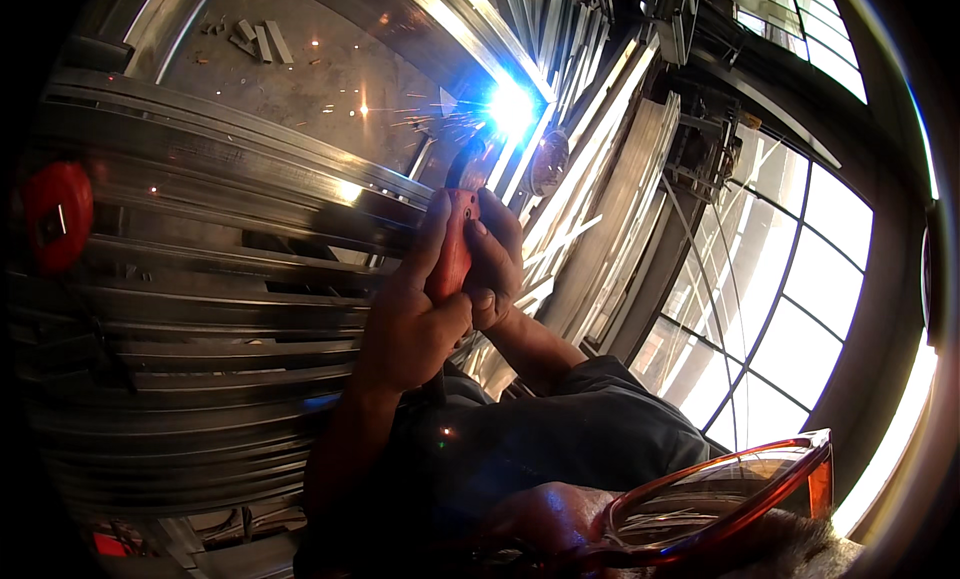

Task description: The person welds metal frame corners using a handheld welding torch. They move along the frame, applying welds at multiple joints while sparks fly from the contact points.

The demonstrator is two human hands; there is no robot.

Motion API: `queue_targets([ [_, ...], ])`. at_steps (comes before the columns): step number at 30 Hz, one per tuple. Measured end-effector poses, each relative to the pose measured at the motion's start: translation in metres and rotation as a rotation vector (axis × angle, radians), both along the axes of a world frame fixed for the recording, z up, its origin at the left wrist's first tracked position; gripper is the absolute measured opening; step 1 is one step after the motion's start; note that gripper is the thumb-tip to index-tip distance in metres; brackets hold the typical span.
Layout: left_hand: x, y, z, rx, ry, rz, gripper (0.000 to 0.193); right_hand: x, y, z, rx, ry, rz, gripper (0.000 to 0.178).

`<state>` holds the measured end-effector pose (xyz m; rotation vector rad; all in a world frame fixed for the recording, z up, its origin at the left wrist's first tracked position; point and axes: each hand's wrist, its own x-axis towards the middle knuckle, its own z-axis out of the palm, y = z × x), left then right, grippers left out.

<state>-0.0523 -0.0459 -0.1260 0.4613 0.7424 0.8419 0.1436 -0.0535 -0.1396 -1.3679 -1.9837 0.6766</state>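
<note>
Both my hands are closed around the red handle of a welding torch [455, 251]. My left hand [408, 319] wraps it from the left and below, its thumb along the handle. My right hand [498, 259] grips it from the right, fingers near the top of the handle. The torch's dark neck points up toward a steel frame [465, 29]. A blinding blue-white arc burns at the frame's corner, and sparks fly off to the left. The glare hides the torch tip and the joint itself.
Long metal tubes [200, 169] lie in rows across the left, with a red tape measure [62, 217] at their far left. Small metal offcuts [265, 41] lie on the floor beyond. More long profiles [610, 219] lean at the right, before a large paned window [770, 289].
</note>
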Motion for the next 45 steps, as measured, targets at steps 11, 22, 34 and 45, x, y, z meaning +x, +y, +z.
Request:
queue_targets([
  [11,-0.0070,0.0071,0.0050,-0.032,-0.031,-0.051,0.098,-0.0030,-0.0028,-0.0035,0.006,0.027,-0.052,0.078],
  [22,-0.0014,-0.0003,0.0015,0.033,0.051,-0.009,0.095,-0.0028,0.0002,-0.0011,0.011,0.053,0.019,0.076],
  [34,-0.0028,-0.0009,-0.0001,0.015,0.023,-0.029,0.096,-0.0028,-0.0008,-0.0037,0.054,0.016,0.005,0.076],
  [45,-0.0010,-0.0015,-0.0006,0.050,0.032,-0.001,0.096,-0.0062,-0.0010,-0.0035,0.043,0.057,-0.011,0.075],
])
